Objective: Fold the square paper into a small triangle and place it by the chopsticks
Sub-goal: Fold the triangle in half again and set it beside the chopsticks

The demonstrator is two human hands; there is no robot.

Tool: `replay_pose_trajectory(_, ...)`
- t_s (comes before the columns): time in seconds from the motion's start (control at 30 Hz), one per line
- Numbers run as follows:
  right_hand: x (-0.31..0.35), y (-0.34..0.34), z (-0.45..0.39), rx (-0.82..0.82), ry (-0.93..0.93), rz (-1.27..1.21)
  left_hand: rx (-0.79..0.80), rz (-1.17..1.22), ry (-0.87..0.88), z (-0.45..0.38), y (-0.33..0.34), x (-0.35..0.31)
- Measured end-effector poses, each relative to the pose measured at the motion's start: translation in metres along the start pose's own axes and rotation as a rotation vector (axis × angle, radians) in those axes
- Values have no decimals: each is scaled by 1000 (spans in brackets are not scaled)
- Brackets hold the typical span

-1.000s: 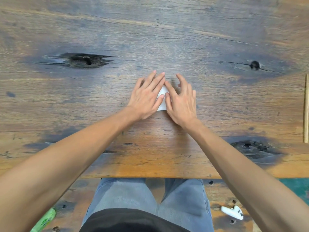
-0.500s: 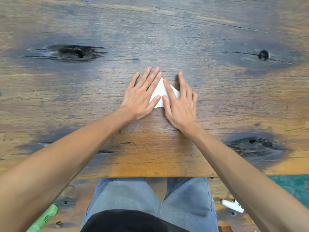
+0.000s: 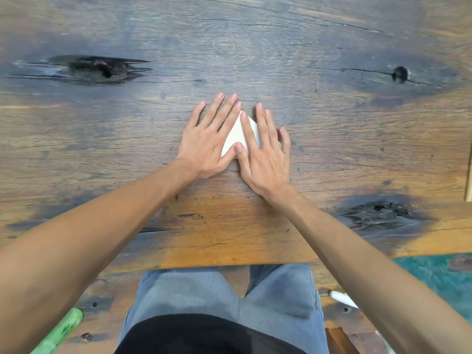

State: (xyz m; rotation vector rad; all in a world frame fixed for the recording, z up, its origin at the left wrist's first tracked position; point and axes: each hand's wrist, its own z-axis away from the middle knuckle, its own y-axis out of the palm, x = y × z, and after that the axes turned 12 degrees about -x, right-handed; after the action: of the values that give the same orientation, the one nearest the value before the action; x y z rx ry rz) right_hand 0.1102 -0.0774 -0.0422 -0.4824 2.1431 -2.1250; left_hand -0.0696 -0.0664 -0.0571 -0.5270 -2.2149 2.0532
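Observation:
A small white folded paper lies flat on the wooden table, near the middle. Only a narrow strip of it shows between my hands. My left hand lies flat on its left part, fingers spread, thumb on the near edge. My right hand presses its right part, index finger along the paper and thumb touching the left thumb. A thin sliver of the light wooden chopsticks shows at the far right edge, well apart from the paper.
The table has dark knots at the left, the right and the near right. Its near edge runs just above my lap. On the floor lie a green object and a white object.
My hands have closed in over the paper, so less of it shows than half a second ago. The view shifted and the chopsticks are back at the right edge.

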Motion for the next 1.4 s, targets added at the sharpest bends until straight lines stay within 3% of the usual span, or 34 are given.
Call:
replay_pose_trajectory(0.4,-28,-3,28,-25,48,57,11,6,2,0,1,1)
replay_pose_trajectory(0.83,-69,-27,46,5,228,66,46,21,-18,-2,-5,-1)
replay_pose_trajectory(1.1,5,-10,-8,-32,-129,-85,42,-2,-13,-1,-6,-1)
replay_pose_trajectory(1.4,-5,0,-11,51,-178,-133,51,12,4,1,-4,2)
